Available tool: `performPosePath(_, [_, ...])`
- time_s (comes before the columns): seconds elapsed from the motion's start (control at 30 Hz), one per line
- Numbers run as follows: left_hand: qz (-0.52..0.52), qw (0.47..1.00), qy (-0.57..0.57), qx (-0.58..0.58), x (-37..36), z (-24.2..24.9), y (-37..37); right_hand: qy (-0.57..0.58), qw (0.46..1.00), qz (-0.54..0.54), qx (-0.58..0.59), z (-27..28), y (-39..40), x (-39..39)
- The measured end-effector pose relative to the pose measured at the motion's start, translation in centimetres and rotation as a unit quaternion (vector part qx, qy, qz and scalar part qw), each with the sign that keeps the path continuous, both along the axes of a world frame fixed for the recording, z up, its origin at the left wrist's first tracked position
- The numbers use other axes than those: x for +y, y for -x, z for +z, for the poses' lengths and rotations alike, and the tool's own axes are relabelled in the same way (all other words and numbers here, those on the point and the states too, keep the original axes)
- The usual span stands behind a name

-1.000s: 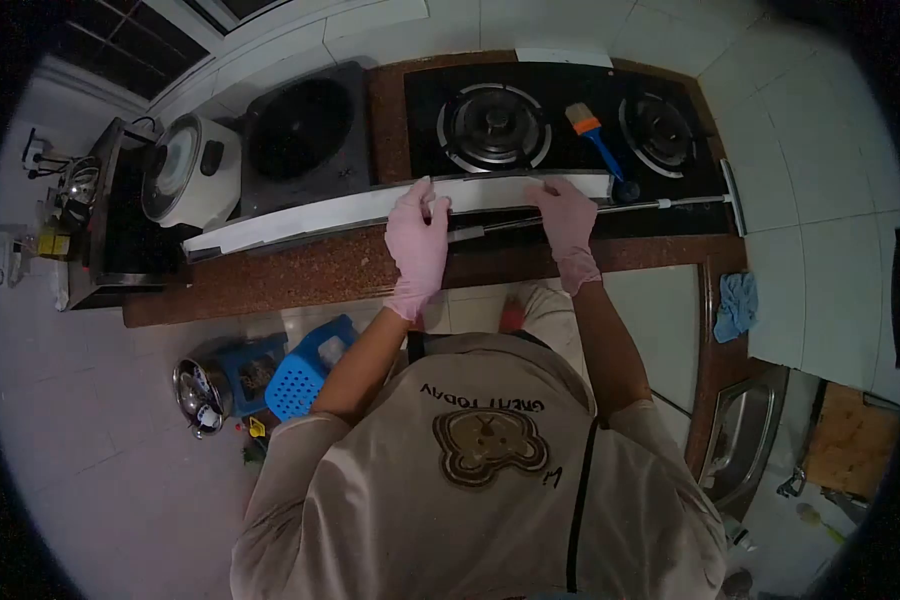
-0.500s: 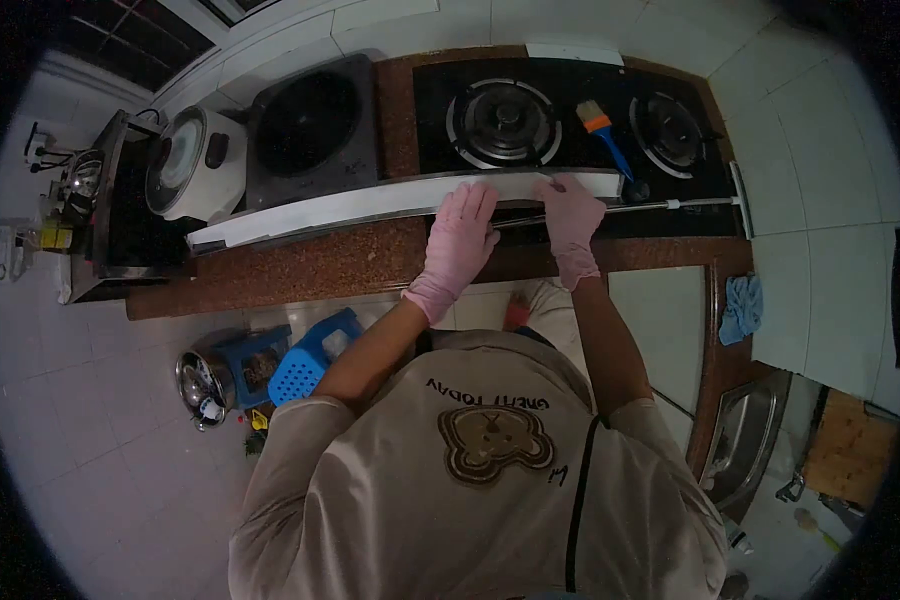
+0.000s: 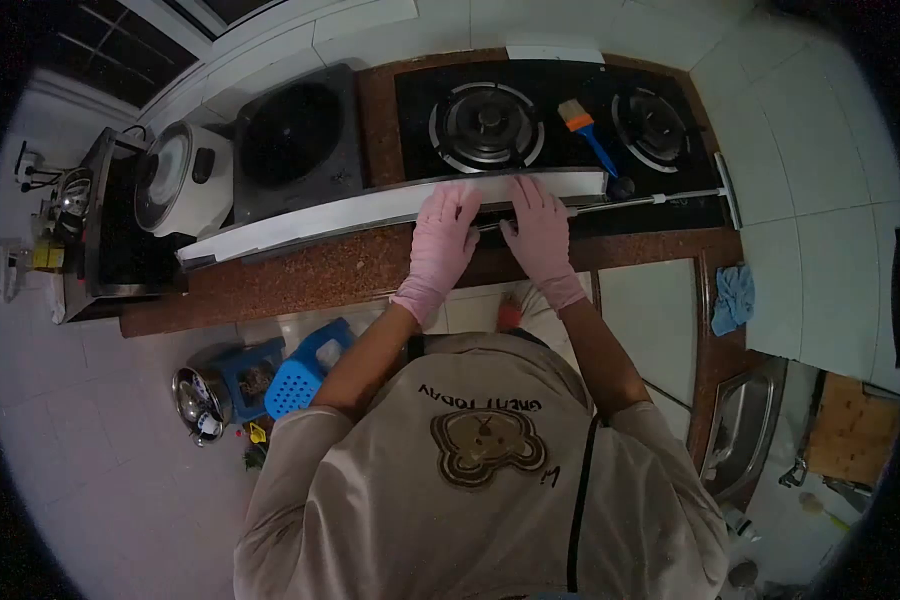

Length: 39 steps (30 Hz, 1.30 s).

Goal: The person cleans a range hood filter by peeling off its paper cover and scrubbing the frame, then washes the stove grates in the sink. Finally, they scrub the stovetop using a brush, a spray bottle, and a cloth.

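Both of my hands wear pink gloves. My left hand (image 3: 440, 238) lies with fingers stretched out on a long white strip (image 3: 320, 225) with a dark edge, which runs slantwise along the counter front. My right hand (image 3: 540, 232) is beside it, its fingers laid straight and flat over the same strip, thumb apart. Below the strip a thin metal pole (image 3: 630, 206) passes behind my hands and ends at a crossbar (image 3: 728, 190) by the right wall. How the strip is supported is hidden.
A black gas hob (image 3: 410, 115) holds a blue-handled brush (image 3: 595, 143) between its burners. Left of it are a dark hotplate (image 3: 340, 160) and a white rice cooker (image 3: 210, 195). Blue plastic stools (image 3: 295, 385) and a metal bowl (image 3: 185, 385) stand on the floor; a sink (image 3: 740, 420) is at right.
My right hand has slid left along the strip, closer to my left hand, and its bent fingers have straightened. My left hand stays on the strip. The view has shifted slightly.
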<state>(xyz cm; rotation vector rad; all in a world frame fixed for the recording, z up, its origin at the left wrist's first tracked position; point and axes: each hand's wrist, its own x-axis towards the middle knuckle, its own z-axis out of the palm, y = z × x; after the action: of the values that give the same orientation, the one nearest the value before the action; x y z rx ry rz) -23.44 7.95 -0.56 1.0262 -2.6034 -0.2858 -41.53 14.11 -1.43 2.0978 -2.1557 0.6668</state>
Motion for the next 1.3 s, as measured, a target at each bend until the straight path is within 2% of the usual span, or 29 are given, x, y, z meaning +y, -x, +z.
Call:
performPosePath(0.27, [0.011, 1.000, -0.003, -0.007, -0.3, 0.0, -0.4, -0.049, 0.998, -0.026, 0.034, -1.1, 0.3, -0.1])
performPosePath(0.33, [0.006, 0.999, 0.021, 0.028, -0.2, -0.4, -0.6, -0.038, 0.999, -0.023, 0.028, -1.9, 0.4, 0.0])
performPosePath(0.43, [0.017, 1.000, 0.012, 0.017, -0.1, 0.1, -0.8, -0.019, 0.999, -0.018, 0.021, -1.8, 0.3, 0.3])
performPosePath(0.5, [0.014, 1.000, -0.007, 0.022, -0.1, 0.4, -1.0, 0.014, 0.999, -0.021, -0.025, -1.2, 0.1, 1.1])
performPosePath(0.63, [0.013, 0.999, -0.003, 0.036, -0.1, 1.1, -1.2, 0.044, 0.998, -0.016, -0.045, 0.7, -1.1, 3.4])
performPosePath(0.67, [0.016, 1.000, -0.010, 0.023, -0.1, 1.2, -1.2, -0.041, 0.982, -0.026, -0.184, 0.7, -1.3, 3.6])
performPosePath(0.7, [0.015, 1.000, -0.010, 0.025, -0.2, 1.1, -1.2, -0.125, 0.939, -0.035, -0.319, 0.5, -1.6, 3.6])
performPosePath(0.73, [0.010, 1.000, 0.005, 0.020, -0.2, 1.1, -1.3, -0.103, 0.855, -0.065, -0.504, -0.6, -2.4, 3.2])
performPosePath(0.77, [0.007, 1.000, 0.020, 0.013, -0.2, 1.1, -1.5, -0.103, 0.855, -0.062, -0.504, -0.8, -2.0, 3.0])
performPosePath(0.8, [0.013, 1.000, 0.021, 0.011, -0.2, 1.4, -1.8, -0.158, 0.750, -0.098, -0.634, 0.2, -2.0, 2.5])
performPosePath(0.83, [0.000, 1.000, 0.001, 0.030, -0.2, 1.8, -2.0, -0.211, 0.621, -0.130, -0.744, 0.8, -2.0, 2.1])
performPosePath(0.87, [-0.012, 0.998, -0.019, 0.050, -0.1, 2.2, -2.2, -0.217, 0.620, -0.122, -0.744, 0.4, -2.0, 1.7])
performPosePath(0.97, [-0.022, 0.994, 0.005, 0.107, 1.3, 3.9, -3.5, -0.204, 0.519, -0.135, -0.819, -2.0, -1.7, 0.6])
performPosePath(1.0, [-0.005, 0.983, -0.049, 0.178, 1.7, 4.6, -4.2, -0.213, 0.517, -0.126, -0.820, -2.1, -1.6, 0.3])
performPosePath(1.03, [0.005, 0.983, -0.045, 0.175, 2.5, 4.4, -5.3, -0.205, 0.486, -0.128, -0.840, -2.0, -1.5, 0.1])
performPosePath(1.1, [0.183, 0.924, -0.223, 0.251, 3.8, 2.2, -7.7, -0.193, 0.438, -0.132, -0.868, -3.4, -0.6, -0.5])
performPosePath(1.13, [0.237, 0.867, -0.263, 0.350, 3.1, -1.9, -9.7, -0.199, 0.436, -0.128, -0.868, -3.4, -0.5, -0.7])
performPosePath(1.17, [0.309, 0.774, -0.371, 0.410, 2.3, -2.2, -11.9, -0.193, 0.454, -0.127, -0.860, -3.1, -0.6, -0.8])
performPosePath(1.2, [0.371, 0.658, -0.467, 0.460, 1.4, -2.2, -14.4, -0.188, 0.472, -0.127, -0.852, -3.0, -0.7, -0.7])
performPosePath(1.27, [0.481, 0.529, -0.471, 0.516, -1.4, -2.3, -20.0, -0.182, 0.474, -0.129, -0.852, -3.7, -0.5, -0.8])
performPosePath(1.3, [0.494, 0.479, -0.433, 0.582, -2.2, -4.2, -23.7, -0.170, 0.478, -0.136, -0.851, -4.0, -0.4, -1.0])
